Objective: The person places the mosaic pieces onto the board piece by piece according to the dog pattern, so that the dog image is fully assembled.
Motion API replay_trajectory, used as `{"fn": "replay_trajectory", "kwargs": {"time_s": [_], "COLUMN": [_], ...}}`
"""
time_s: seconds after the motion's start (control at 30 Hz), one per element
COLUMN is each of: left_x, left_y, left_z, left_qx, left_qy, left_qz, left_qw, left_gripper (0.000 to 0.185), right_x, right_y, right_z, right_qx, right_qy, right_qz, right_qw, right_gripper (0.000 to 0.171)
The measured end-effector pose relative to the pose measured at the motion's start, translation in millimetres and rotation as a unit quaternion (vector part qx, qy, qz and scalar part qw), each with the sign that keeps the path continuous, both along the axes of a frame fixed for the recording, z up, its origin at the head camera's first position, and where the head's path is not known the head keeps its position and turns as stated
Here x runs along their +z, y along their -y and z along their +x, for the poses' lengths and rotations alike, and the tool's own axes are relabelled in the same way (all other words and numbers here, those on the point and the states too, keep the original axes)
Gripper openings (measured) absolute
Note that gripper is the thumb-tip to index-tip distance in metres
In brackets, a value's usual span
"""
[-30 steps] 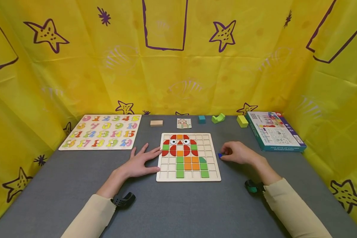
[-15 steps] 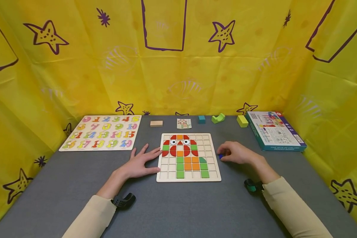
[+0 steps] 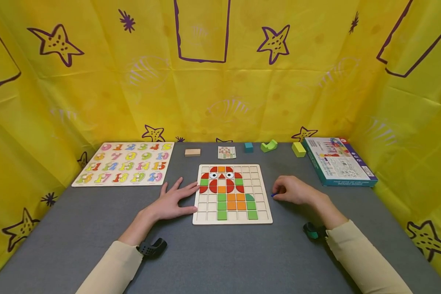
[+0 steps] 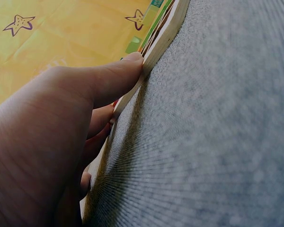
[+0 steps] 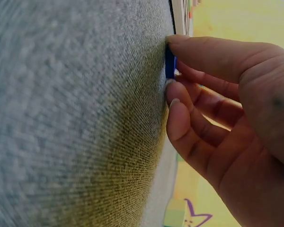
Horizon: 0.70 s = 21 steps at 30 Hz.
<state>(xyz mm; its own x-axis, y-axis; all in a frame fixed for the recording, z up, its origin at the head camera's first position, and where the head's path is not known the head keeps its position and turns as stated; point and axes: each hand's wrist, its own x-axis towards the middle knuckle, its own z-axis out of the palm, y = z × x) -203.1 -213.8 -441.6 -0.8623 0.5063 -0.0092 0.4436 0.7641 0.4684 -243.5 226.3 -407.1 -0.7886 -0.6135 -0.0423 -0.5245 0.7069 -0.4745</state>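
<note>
Right hand (image 3: 295,190): fingers (image 5: 203,49) pinch a small blue flat piece (image 5: 169,62) against the grey counter (image 3: 220,253), just right of the wooden grid puzzle board (image 3: 264,212).
Left hand (image 3: 172,200): flat, fingers spread, touching the board's left edge.

- The head view looks forward and down from above the grey table (image 3: 220,253), taking in both forearms and the puzzle board (image 3: 232,194)
- The left wrist view sits low, close behind the left hand (image 4: 42,142), sharing the board's edge
- The right wrist view hugs the right hand (image 5: 227,109) at table level
</note>
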Motion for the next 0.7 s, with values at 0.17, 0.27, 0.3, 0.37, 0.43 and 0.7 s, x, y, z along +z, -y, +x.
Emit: {"fn": "replay_trajectory", "kwargs": {"time_s": [0.17,0.27,0.3,0.37,0.43,0.7], "left_x": [-0.5,0.0,0.0,0.1,0.3,0.5], "left_y": [-0.6,-1.3,-1.4,-1.7,-2.0,-0.4], "left_z": [-0.6,-0.4,-0.3,-0.1,0.0,0.1], "left_qx": [0.002,0.003,0.003,0.004,0.004,0.004], "left_qy": [0.0,0.003,0.004,0.007,0.008,0.004], "left_qz": [-0.006,-0.006,-0.006,-0.006,-0.005,-0.008], "left_qw": [1.0,1.0,1.0,0.9999,1.0,1.0], "left_gripper": [0.081,0.082,0.081,0.081,0.081,0.081], "right_x": [1.0,0.5,-0.1,-1.4,-2.9,0.1], "right_y": [1.6,0.8,0.3,-0.7,-1.8,1.4], "right_z": [1.5,1.9,2.0,2.2,2.3,4.7], "right_qx": [0.012,0.012,0.013,0.015,0.018,0.026], "right_qy": [0.006,0.011,0.012,0.014,0.016,0.02], "right_qz": [0.0,0.0,-0.001,-0.004,-0.008,-0.04], "right_qw": [1.0,1.0,1.0,1.0,1.0,0.999], "right_gripper": [0.006,0.006,0.006,0.006,0.007,0.011]}}
